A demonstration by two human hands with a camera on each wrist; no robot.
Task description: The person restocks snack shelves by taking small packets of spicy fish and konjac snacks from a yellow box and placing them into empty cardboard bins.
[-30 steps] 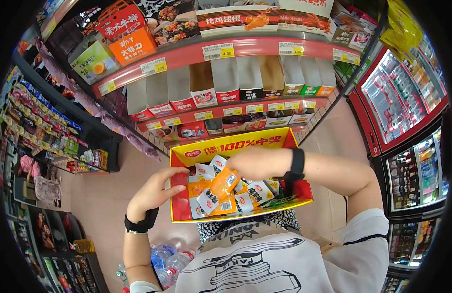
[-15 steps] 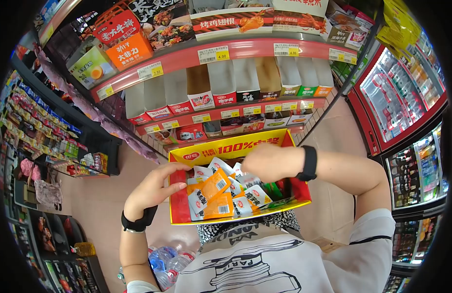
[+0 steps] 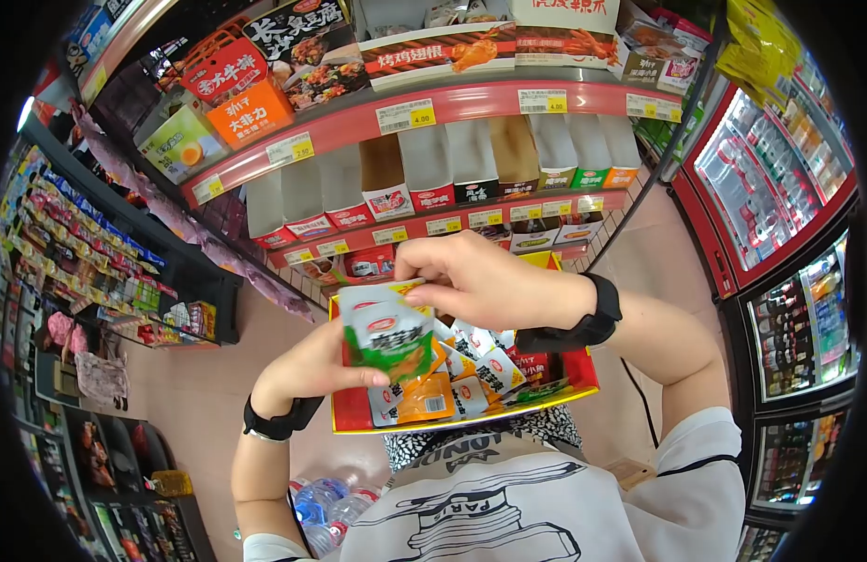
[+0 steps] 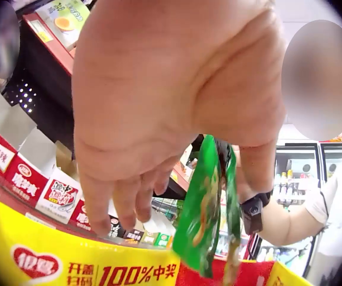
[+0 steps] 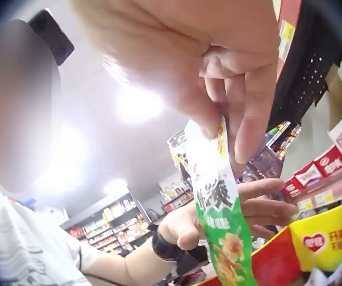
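Note:
My right hand [image 3: 494, 290] pinches the top edge of green-and-white snack packets [image 3: 386, 332] above the left end of a yellow-and-red box [image 3: 583, 370]. In the right wrist view a green packet [image 5: 224, 220] hangs from the thumb and fingers of the right hand [image 5: 218, 77]. My left hand [image 3: 307, 365] is beside the packets at the box's left end, thumb extended, fingers partly hidden behind them. The left wrist view has green packets [image 4: 203, 208] between the left hand's [image 4: 171, 101] thumb and spread fingers; whether they touch is unclear. Orange and white packets [image 3: 429, 398] lie in the box.
A shelf rack [image 3: 489, 89] stands in front, with a row of open cartons [image 3: 429, 169] on its middle level. Red-framed drink coolers [image 3: 766, 178] are at the right, hanging snacks [image 3: 77, 234] at the left. Large bottles [image 3: 326, 506] stand on the floor by the body.
My right hand has come up out of the box and moved left, lifting green packets. My left hand has shifted slightly right and down beside them.

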